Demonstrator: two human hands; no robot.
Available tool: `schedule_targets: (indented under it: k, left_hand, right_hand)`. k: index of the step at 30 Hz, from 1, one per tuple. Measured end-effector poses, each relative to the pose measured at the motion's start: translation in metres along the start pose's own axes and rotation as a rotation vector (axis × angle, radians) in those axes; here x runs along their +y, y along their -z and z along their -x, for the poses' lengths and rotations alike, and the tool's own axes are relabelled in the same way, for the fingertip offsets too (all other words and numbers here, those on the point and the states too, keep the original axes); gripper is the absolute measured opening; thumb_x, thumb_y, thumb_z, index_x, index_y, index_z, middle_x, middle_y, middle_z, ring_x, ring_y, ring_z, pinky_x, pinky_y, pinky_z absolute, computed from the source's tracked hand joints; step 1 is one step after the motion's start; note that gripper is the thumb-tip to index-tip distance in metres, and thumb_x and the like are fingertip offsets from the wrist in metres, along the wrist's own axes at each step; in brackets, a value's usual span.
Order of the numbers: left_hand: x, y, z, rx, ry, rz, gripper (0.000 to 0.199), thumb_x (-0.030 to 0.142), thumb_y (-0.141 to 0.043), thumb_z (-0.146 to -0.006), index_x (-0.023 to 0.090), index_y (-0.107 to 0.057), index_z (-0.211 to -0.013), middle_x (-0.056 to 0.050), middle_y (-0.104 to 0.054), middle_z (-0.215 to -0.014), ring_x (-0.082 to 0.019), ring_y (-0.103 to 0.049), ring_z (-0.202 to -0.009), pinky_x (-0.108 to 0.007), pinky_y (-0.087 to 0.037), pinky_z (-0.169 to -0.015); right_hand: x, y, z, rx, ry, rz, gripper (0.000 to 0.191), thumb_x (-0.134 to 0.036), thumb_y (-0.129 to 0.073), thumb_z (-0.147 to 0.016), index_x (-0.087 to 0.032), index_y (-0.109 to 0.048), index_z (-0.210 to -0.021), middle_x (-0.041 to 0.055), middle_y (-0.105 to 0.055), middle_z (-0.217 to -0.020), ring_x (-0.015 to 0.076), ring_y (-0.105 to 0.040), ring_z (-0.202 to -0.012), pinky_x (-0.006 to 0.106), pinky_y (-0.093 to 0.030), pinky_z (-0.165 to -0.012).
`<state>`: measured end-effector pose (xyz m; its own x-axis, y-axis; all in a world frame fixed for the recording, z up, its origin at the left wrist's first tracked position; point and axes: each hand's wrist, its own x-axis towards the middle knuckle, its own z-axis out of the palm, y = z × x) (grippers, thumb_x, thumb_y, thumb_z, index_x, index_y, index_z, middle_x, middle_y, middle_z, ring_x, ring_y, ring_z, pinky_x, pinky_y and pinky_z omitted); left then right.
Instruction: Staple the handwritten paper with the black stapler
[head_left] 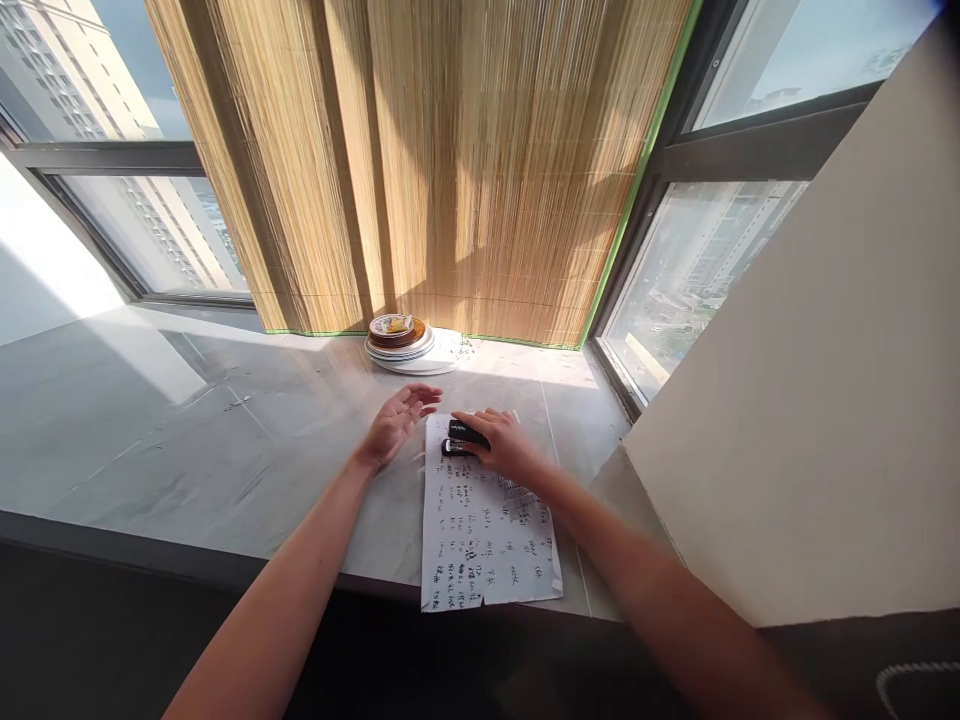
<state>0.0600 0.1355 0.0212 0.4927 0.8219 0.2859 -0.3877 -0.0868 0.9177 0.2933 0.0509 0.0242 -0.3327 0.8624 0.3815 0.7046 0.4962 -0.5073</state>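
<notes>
My right hand (504, 440) is wrapped round a black stapler (459, 447) over the upper part of a handwritten sheet of paper (469, 530). The stapler's front end points left, and its rear is hidden in my palm. Left of the sheet, my left hand (401, 418) is raised with its fingers half curled and apart, holding nothing. Staple strips (517, 489), or something like them, lie on the paper beneath my right wrist, partly hidden. The paper's lower edge has a small tear and reaches the ledge's front edge.
A stack of plates (401, 348) stands at the back of the grey marble ledge (225, 450), against a bamboo blind (450, 180). Small bits (237, 403) lie on the ledge at left. A white wall (817, 400) slants in close on the right.
</notes>
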Motion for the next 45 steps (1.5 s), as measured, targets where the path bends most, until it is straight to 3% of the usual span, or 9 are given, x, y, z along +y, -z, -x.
schedule_targets:
  k: [3, 6, 9, 13, 16, 21, 29, 45]
  left_hand:
    - [0.000, 0.000, 0.001, -0.039, 0.031, -0.032, 0.030, 0.030, -0.073, -0.089, 0.020, -0.070, -0.117, -0.013, -0.066, -0.133, -0.028, -0.056, -0.128, -0.045, -0.039, -0.111]
    - [-0.001, 0.000, 0.001, -0.083, 0.068, -0.078, 0.032, 0.030, -0.073, -0.090, 0.020, -0.070, -0.121, -0.013, -0.064, -0.135, -0.029, -0.056, -0.129, -0.046, -0.039, -0.112]
    - [-0.004, 0.002, 0.000, -0.124, 0.152, -0.109, 0.032, 0.035, -0.073, -0.090, 0.021, -0.070, -0.119, -0.013, -0.065, -0.133, -0.030, -0.058, -0.126, -0.047, -0.041, -0.109]
    - [-0.010, 0.004, -0.003, -0.116, 0.177, -0.090, 0.031, 0.041, -0.070, -0.092, 0.020, -0.071, -0.114, -0.013, -0.067, -0.127, -0.030, -0.060, -0.122, -0.047, -0.042, -0.107]
    - [-0.013, 0.005, -0.003, -0.094, 0.172, -0.080, 0.031, 0.043, -0.068, -0.093, 0.019, -0.072, -0.113, -0.013, -0.068, -0.126, -0.029, -0.059, -0.122, -0.046, -0.042, -0.107]
    - [-0.014, 0.005, -0.003, -0.093, 0.180, -0.103, 0.031, 0.044, -0.069, -0.092, 0.018, -0.072, -0.110, -0.012, -0.069, -0.122, -0.028, -0.061, -0.118, -0.046, -0.043, -0.106]
    - [-0.016, 0.006, -0.005, -0.077, 0.180, -0.116, 0.032, 0.044, -0.068, -0.092, 0.018, -0.071, -0.109, -0.012, -0.068, -0.122, -0.028, -0.060, -0.118, -0.045, -0.044, -0.103]
    - [-0.020, 0.005, -0.007, -0.067, 0.168, -0.187, 0.024, 0.036, -0.066, -0.092, 0.017, -0.069, -0.107, -0.009, -0.068, -0.115, -0.022, -0.063, -0.108, -0.041, -0.048, -0.099]
  right_hand:
    - [0.012, 0.002, 0.001, 0.051, -0.054, -0.172, 0.055, -0.040, -0.069, -0.091, -0.027, -0.057, -0.144, 0.0086, -0.072, -0.119, 0.0252, -0.065, -0.106, 0.039, -0.048, -0.094]
    - [0.026, 0.015, 0.003, -0.065, -0.018, -0.303, 0.049, -0.044, -0.066, -0.091, -0.025, -0.063, -0.136, 0.0078, -0.070, -0.121, 0.0249, -0.065, -0.108, 0.037, -0.049, -0.092]
    - [0.034, 0.020, 0.004, -0.152, 0.046, -0.252, 0.045, -0.039, -0.074, -0.084, -0.022, -0.068, -0.125, 0.0069, -0.072, -0.113, 0.0256, -0.064, -0.103, 0.038, -0.048, -0.093]
    - [0.036, 0.014, 0.004, -0.108, 0.011, -0.234, 0.039, -0.038, -0.073, -0.083, -0.020, -0.068, -0.116, 0.0050, -0.070, -0.102, 0.0227, -0.063, -0.092, 0.034, -0.048, -0.085]
    - [0.035, 0.013, 0.003, -0.101, 0.022, -0.316, 0.042, -0.043, -0.072, -0.084, -0.020, -0.068, -0.119, 0.0049, -0.070, -0.105, 0.0218, -0.063, -0.093, 0.033, -0.048, -0.084]
    - [0.033, 0.017, 0.003, -0.109, -0.094, -0.428, 0.043, -0.054, -0.051, -0.099, -0.021, -0.069, -0.120, 0.0057, -0.070, -0.112, 0.0198, -0.063, -0.091, 0.031, -0.048, -0.079]
    - [0.035, 0.015, 0.001, -0.134, -0.077, -0.453, 0.044, -0.055, -0.048, -0.100, -0.021, -0.071, -0.117, 0.0056, -0.069, -0.111, 0.0218, -0.062, -0.101, 0.032, -0.047, -0.086]
    - [0.044, 0.013, 0.000, -0.140, -0.018, -0.430, 0.047, -0.057, -0.049, -0.101, -0.016, -0.069, -0.113, 0.0071, -0.067, -0.104, 0.0196, -0.059, -0.094, 0.031, -0.043, -0.084]
